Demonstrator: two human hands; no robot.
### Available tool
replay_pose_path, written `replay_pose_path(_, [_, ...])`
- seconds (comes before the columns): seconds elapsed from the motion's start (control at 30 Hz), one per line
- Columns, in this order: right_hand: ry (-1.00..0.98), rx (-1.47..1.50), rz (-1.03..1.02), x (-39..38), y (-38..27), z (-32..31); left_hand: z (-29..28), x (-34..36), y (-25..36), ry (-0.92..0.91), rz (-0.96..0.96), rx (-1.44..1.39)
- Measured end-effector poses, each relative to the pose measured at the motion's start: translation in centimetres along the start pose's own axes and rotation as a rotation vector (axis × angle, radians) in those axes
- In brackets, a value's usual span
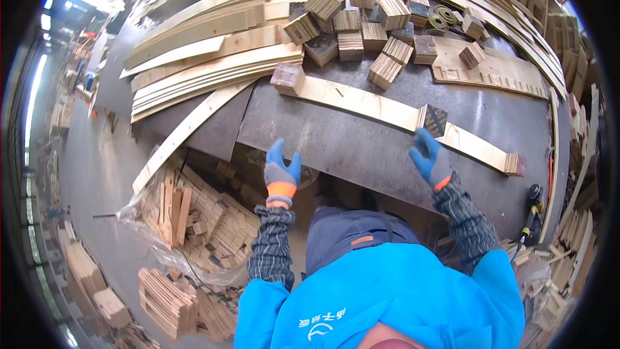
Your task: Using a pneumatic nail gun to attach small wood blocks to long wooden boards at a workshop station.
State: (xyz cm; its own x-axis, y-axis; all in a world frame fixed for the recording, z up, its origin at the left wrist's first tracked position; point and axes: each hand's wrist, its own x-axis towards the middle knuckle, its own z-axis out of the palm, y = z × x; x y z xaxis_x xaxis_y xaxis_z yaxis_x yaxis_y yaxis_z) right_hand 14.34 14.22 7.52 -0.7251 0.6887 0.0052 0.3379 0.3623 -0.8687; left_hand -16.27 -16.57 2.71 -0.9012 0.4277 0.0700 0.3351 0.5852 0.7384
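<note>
A long pale wooden slat (368, 104) lies slantwise across the dark tabletop (310, 129). Plywood blocks stand along it: a left end block (288, 79), a middle block (433, 120) with a dark marked face, and a small right end block (515, 164). My right hand (431, 160), in a blue and grey glove, is just below the middle block, fingers apart; whether the fingertips touch it I cannot tell. Above the table's front edge, my left hand (283, 171) hovers with gloved fingers spread and nothing in them.
Loose plywood blocks (351, 45) crowd the far middle, beside a notched board (487, 68) and coiled strips (442, 18). Long boards (213, 71) are stacked at the left. A corded power tool (533, 212) lies at the right edge. Below left, a plastic-lined bin holds wood pieces (213, 226).
</note>
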Motion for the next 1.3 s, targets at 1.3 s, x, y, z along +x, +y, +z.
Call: replay_pose_path(1.3, [-0.589,-1.044,0.027,46.3,-18.3,36.4,1.2,33.0,-11.1,0.184,-0.414,-0.736])
